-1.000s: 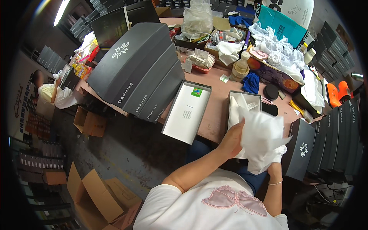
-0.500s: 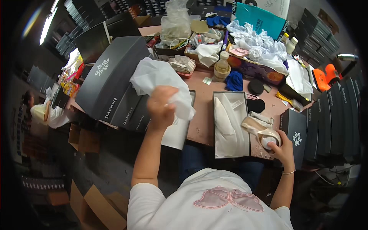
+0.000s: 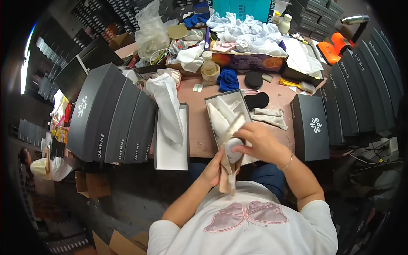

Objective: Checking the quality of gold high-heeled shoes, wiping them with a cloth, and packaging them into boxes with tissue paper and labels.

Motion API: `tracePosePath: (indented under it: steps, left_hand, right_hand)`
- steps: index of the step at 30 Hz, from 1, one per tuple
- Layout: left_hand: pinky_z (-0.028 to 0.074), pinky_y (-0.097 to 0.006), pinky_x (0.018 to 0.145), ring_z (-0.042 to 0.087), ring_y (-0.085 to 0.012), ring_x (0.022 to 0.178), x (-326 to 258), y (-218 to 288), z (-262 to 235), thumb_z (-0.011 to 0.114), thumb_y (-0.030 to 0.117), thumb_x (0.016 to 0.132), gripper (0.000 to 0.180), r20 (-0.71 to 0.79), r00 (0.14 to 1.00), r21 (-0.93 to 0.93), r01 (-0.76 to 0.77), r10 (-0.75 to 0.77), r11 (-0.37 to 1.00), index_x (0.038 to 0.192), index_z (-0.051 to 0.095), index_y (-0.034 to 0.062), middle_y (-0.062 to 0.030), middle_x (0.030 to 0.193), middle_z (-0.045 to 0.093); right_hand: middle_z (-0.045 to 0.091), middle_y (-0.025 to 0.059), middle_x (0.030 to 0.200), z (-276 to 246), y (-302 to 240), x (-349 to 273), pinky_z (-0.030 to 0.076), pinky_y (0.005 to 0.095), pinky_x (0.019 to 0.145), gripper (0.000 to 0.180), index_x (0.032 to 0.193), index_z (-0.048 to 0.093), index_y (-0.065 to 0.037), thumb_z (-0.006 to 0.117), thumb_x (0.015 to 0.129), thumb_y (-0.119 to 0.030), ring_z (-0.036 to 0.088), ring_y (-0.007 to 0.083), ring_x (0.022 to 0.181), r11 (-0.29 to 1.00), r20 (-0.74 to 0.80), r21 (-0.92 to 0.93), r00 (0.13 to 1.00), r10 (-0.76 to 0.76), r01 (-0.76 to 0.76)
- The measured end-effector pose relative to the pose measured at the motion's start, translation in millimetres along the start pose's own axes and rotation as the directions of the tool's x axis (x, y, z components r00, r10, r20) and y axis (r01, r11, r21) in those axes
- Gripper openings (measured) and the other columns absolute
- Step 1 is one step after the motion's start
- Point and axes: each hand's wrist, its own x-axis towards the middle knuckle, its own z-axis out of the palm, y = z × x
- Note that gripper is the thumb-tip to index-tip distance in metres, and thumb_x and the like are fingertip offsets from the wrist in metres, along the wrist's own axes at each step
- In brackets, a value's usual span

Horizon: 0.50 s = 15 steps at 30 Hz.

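Observation:
A beige shoe with straps is held upright close to my body, over the near end of an open shoe box. My left hand is closed around its lower part. My right hand has its thumb and fingers on a round white wad set in the shoe. Inside the box lies a piece wrapped in white paper. To the left, a sheet of white tissue paper drapes over a white-lined box part.
Dark shoe boxes stand in a row at left, more boxes at right. Behind are a bottle, a blue cloth, a black round tin, a yellow-handled brush and a carton of crumpled paper.
My left hand has let go of the tissue paper and taken hold of the shoe. My right hand has brought the shoe left to the box and shifted its grip to the wad.

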Motion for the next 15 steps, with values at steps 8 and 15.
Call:
tracePosePath:
  steps: [8, 15]
  left_hand:
    - [0.054, -0.044, 0.075, 0.062, -0.0241, 0.090, -22.7, -31.9, 24.0, 0.024, 0.069, 0.091, 0.073, -0.440, 0.877, 0.035, -0.196, 0.191, 0.980, 0.127, 0.048, 0.0093, -0.0093, 0.105, 0.060]
    - [0.055, -0.046, 0.075, 0.061, -0.0268, 0.092, -23.9, -10.0, 10.3, 0.029, 0.068, 0.092, 0.075, -0.423, 0.853, 0.030, -0.323, 0.305, 0.946, 0.132, 0.043, 0.0073, -0.0112, 0.114, 0.057]
  right_hand:
    - [0.063, 0.0161, 0.095, 64.4, 13.2, -18.6, 0.050, 0.0333, 0.072, 0.043, 0.115, 0.058, 0.001, 0.068, 0.075, -0.012, 0.062, 0.0321, 0.078, 0.908, 0.201, 0.388, 0.976, 0.086, -0.159]
    - [0.062, 0.0091, 0.109, 48.8, 83.3, 8.9, 0.048, 0.0384, 0.080, 0.042, 0.114, 0.062, -0.009, 0.067, 0.072, -0.005, 0.061, 0.0273, 0.090, 0.943, -0.432, 0.022, 0.848, 0.308, -0.331]
